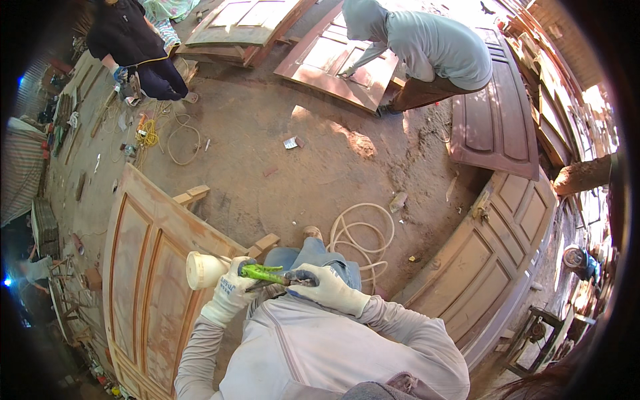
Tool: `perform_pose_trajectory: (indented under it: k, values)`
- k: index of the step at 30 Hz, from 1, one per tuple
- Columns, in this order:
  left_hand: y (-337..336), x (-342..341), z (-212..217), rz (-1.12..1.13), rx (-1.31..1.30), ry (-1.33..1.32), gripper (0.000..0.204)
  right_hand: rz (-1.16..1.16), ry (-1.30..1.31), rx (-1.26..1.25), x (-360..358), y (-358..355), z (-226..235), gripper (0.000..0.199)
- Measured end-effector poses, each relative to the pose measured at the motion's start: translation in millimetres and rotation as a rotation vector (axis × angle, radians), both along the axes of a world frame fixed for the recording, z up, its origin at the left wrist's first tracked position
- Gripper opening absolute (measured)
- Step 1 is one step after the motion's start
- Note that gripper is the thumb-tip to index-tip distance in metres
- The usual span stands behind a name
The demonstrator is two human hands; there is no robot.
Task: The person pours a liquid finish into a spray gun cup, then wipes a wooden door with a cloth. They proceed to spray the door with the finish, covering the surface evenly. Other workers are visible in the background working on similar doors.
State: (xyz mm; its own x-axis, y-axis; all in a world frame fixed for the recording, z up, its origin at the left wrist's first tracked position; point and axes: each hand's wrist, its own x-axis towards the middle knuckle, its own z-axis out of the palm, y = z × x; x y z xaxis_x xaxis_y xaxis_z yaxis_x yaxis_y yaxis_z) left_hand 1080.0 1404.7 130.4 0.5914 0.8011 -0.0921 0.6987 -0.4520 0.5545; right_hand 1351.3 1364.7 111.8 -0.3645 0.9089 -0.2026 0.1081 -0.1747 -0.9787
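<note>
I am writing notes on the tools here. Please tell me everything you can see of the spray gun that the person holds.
The spray gun has a bright green body and a dark rear part; a cream, cup-shaped plastic container sits at its left end. It lies roughly level in front of the person's chest, above the edge of a panelled wooden door. The gloved left hand grips it near the cup; the gloved right hand closes on the dark rear part. Finer parts are too small to tell.

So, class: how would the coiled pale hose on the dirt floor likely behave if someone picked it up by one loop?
The coiled pale hose lies in loose, uneven loops, so it would probably flop and uncoil. It looks thin and hollow, so likely light. On the dirt floor, it would probably drag, not roll.
</note>
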Motion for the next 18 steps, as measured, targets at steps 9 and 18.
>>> perform_pose_trajectory:
  k: [9, 18]
  values:
    - [3, -7, -1, 0.032, -0.021, 0.028, 0.039, 0.138, -0.477, 0.314, 2, 3, 13, 0.039]
    - [-2, -7, 10, 0.076, -0.089, 0.054, 0.040, 0.214, -0.435, 0.270, -8, 11, -4, 0.037]
